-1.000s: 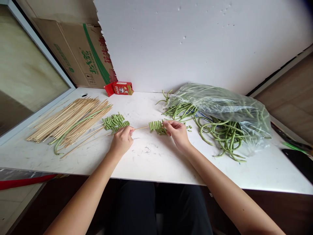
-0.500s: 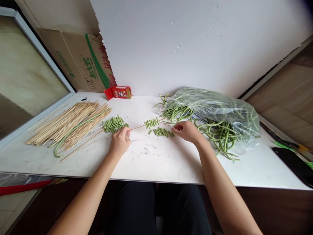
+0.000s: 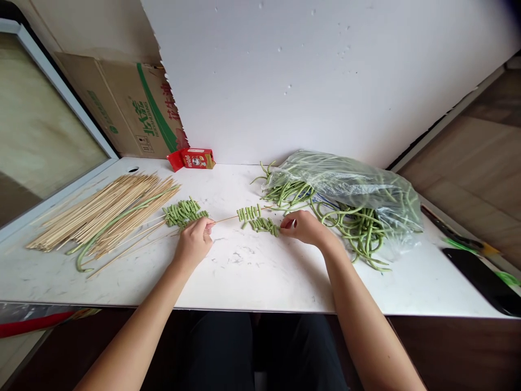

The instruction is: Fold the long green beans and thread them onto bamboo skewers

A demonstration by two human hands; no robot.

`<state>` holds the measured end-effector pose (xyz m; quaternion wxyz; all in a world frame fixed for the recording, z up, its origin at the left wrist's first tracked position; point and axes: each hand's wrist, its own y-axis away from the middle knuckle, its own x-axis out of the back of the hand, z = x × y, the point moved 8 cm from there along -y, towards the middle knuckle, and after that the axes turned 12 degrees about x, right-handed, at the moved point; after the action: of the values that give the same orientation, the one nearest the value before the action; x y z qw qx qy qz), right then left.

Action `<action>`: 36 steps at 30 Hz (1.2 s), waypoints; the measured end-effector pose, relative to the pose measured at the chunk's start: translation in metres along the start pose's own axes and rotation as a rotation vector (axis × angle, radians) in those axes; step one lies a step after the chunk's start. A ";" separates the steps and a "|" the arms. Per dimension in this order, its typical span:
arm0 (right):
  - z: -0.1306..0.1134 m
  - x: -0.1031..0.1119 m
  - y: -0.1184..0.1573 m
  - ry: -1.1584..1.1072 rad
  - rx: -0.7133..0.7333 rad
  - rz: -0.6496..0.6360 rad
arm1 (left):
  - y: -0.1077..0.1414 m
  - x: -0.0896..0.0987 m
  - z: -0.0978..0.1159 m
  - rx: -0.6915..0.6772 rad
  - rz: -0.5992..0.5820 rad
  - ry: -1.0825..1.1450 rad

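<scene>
My left hand [image 3: 196, 239] pinches a thin wooden skewer [image 3: 225, 219] that points right, with several short green bean pieces [image 3: 248, 213] threaded on it. Just below them lies a small row of loose cut bean pieces [image 3: 265, 226]. At the right end of that row is my right hand [image 3: 301, 228], its fingers closed together; whatever they hold is too small to make out. Beside my left hand rests a cluster of bean pieces on skewers [image 3: 183, 212]. Farther left is a large pile of bare skewers [image 3: 101, 212] with a long bean [image 3: 118, 219] across it.
A clear plastic bag [image 3: 345, 176] of long beans lies at the back right, with loose long beans [image 3: 364, 231] in front. A red box [image 3: 198, 158] stands near the cardboard carton [image 3: 134, 108]. A black phone [image 3: 482, 279] lies at the right edge of the white table [image 3: 252, 282].
My right hand has come slightly left and down, to the end of the loose bean pieces. My left hand still holds the skewer. The whole view has shifted a little.
</scene>
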<state>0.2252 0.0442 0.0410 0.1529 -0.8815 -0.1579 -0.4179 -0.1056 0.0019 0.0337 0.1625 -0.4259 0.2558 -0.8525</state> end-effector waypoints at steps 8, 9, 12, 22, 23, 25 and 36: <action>-0.001 0.008 -0.006 -0.556 -0.037 0.272 | 0.001 0.003 0.000 -0.009 0.035 -0.002; -0.003 0.004 -0.007 -0.683 -0.048 0.275 | 0.002 0.003 0.000 -0.012 0.036 -0.004; -0.008 -0.006 -0.009 -0.934 -0.056 0.272 | 0.002 0.004 0.001 -0.017 0.044 -0.003; -0.007 -0.013 -0.009 -1.017 -0.107 0.272 | 0.001 0.002 -0.001 -0.005 0.025 0.000; -0.007 -0.013 -0.009 -1.016 -0.112 0.272 | 0.001 0.002 -0.002 0.000 0.021 0.001; -0.006 -0.014 -0.009 -1.007 -0.121 0.276 | 0.001 0.001 -0.002 0.008 0.019 0.004; -0.007 -0.015 -0.009 -1.004 -0.127 0.289 | 0.002 0.001 -0.003 0.000 0.011 0.012</action>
<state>0.2080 0.0469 0.0347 0.0609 -0.9935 -0.0630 0.0724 -0.1083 0.0010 0.0313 0.1654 -0.4192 0.2592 -0.8542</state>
